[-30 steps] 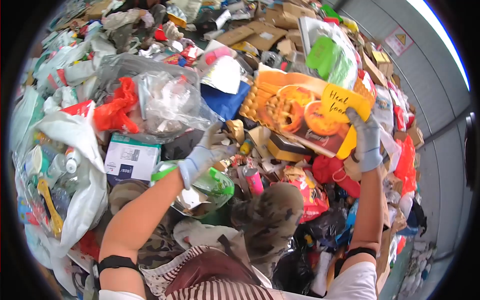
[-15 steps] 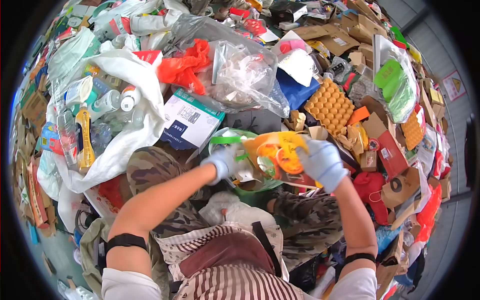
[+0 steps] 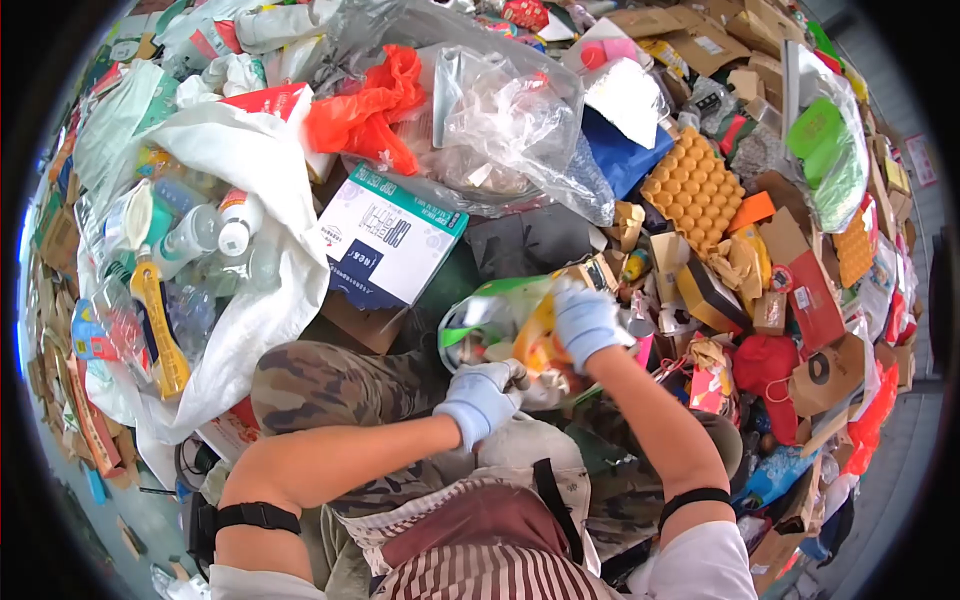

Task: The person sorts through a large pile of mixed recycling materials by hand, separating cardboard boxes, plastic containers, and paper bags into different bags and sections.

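Observation:
Between my legs sits a clear plastic bag (image 3: 458, 352) with green print and mixed small items inside. My left hand (image 3: 480, 402), in a pale glove, is at its near edge with the fingers curled closed; what they pinch is hidden. My right hand (image 3: 587, 322), also gloved and smeared by motion, is over the bag's right side. It is closed at the edge of a yellow-orange printed packet (image 3: 541, 343), which is partly inside the bag and blurred.
A white sack (image 3: 285, 225) of plastic bottles stands left, with a white-and-teal box (image 3: 385, 238) beside it. Ahead lie clear plastic film (image 3: 510, 130) and a red bag (image 3: 365, 118). An egg tray (image 3: 692, 190) and cardboard boxes are piled on the right.
The yellow-orange packet, held up over the bag earlier, is now lower and partly in it. My left hand has come down and nearer me; my right hand has shifted left. The view has shifted.

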Demonstrator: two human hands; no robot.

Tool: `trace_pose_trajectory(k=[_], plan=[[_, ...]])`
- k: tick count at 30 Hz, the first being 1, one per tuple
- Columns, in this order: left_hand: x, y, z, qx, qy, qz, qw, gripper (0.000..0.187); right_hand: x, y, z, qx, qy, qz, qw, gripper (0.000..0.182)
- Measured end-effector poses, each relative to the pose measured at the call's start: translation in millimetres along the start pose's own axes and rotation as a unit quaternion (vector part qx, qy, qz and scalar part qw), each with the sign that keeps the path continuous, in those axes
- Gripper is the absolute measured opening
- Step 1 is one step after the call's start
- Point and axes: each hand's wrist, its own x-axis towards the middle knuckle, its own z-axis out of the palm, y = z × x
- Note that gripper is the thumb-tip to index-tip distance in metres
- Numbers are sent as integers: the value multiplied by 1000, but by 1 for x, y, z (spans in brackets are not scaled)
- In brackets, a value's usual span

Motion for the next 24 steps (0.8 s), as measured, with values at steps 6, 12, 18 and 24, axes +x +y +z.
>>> trace_pose_trajectory(k=[6,12,18,24], plan=[[0,19,5,-62,1,-93,994,31,45,42,28,65,-13,61,996,17],[3,5,7,-213,136,-97,963,43,-10,1,-14,361,-9,17,932,46],[-14,34,3,-303,56,-164,937,66,-49,0,-15,263,-223,-25,938,66],[-40,31,-6,-416,-247,-90,871,50,-48,19,-44,178,106,127,970,39]])
